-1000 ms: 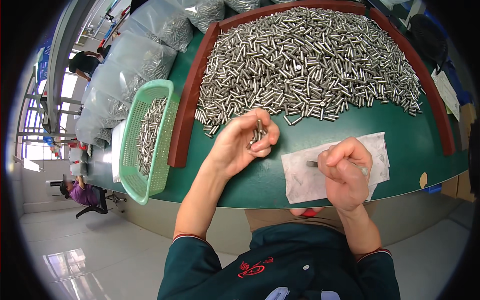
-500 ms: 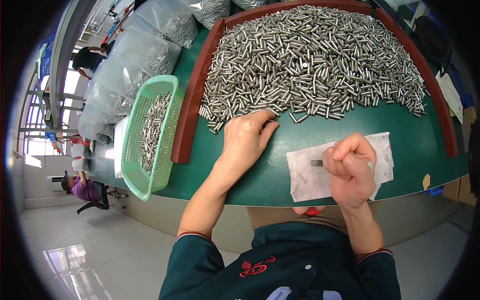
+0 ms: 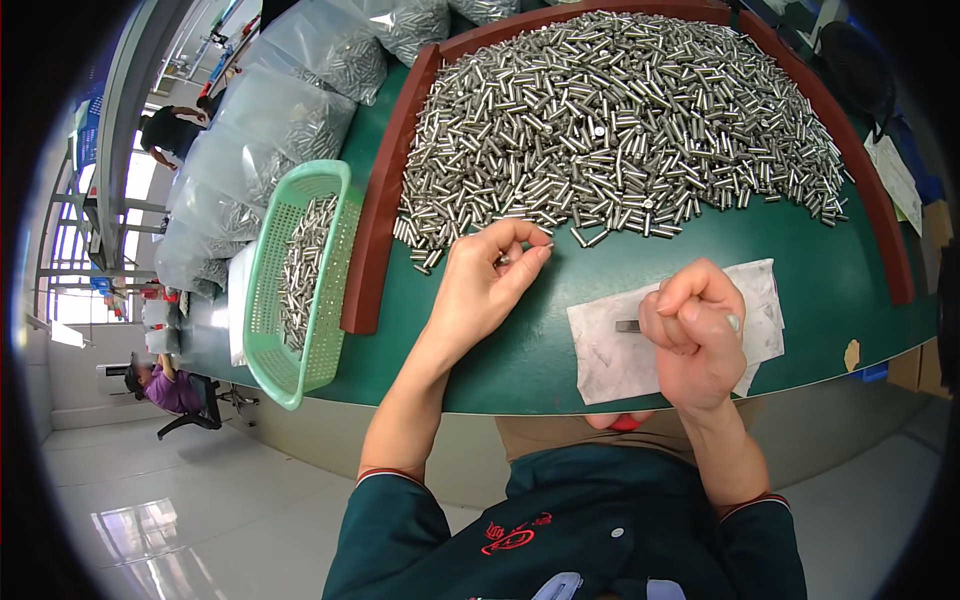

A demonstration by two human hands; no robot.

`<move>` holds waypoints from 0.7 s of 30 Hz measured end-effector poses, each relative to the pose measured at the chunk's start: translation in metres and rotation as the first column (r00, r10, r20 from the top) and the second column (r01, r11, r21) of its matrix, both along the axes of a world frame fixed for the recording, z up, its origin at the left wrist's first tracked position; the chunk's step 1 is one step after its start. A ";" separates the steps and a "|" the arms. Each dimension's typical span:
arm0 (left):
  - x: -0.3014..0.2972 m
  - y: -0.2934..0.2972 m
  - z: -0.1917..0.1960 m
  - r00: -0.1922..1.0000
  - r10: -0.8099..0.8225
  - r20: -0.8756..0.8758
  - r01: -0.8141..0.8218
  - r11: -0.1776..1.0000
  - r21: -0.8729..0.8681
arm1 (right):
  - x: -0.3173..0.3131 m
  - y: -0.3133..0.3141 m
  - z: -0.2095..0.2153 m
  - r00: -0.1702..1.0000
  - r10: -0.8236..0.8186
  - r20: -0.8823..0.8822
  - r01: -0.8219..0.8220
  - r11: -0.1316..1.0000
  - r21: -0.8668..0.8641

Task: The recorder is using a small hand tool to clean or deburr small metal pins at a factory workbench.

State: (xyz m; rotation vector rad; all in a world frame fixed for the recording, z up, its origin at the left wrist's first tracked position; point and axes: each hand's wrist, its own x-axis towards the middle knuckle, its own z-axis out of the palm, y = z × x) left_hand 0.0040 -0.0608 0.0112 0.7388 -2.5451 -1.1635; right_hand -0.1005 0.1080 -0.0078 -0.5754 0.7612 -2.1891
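A wide heap of short silvery metal pins (image 3: 620,120) covers the far part of the green table (image 3: 470,370). At its near edge, my left hand (image 3: 488,285) is closed, thumb and forefinger pinching a metal pin whose end just shows. Another bit of metal glints inside the curled fingers. My right hand (image 3: 697,335) is a fist above a smudged white cloth (image 3: 605,365). From that fist a flat grey metal strip (image 3: 627,326) sticks out to the left; the rest of it is hidden in the fingers.
Dark red rails (image 3: 375,240) border the heap on its sides and back. Left of them stands a light green basket (image 3: 262,330) holding more pins. Clear plastic bags (image 3: 285,110) of pins line the far left. Two other people are farther off at left.
My left hand has come slightly back from the heap's edge, and its fingers now show pinched on a pin. The right hand keeps its grip, hardly moved. The view has shifted a little.
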 end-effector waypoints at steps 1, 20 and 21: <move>0.000 0.000 0.000 0.999 0.010 -0.039 -0.006 0.994 0.112 | 0.000 0.000 0.001 1.000 0.001 0.010 -0.001 1.000 0.003; 0.007 -0.024 -0.007 0.946 0.176 -0.273 -0.013 0.860 0.510 | -0.001 0.002 -0.001 1.000 0.005 0.027 -0.006 1.000 0.026; 0.003 -0.014 -0.004 0.969 0.173 -0.179 -0.140 0.973 0.182 | -0.001 0.002 -0.001 1.000 0.007 0.029 -0.008 1.000 0.020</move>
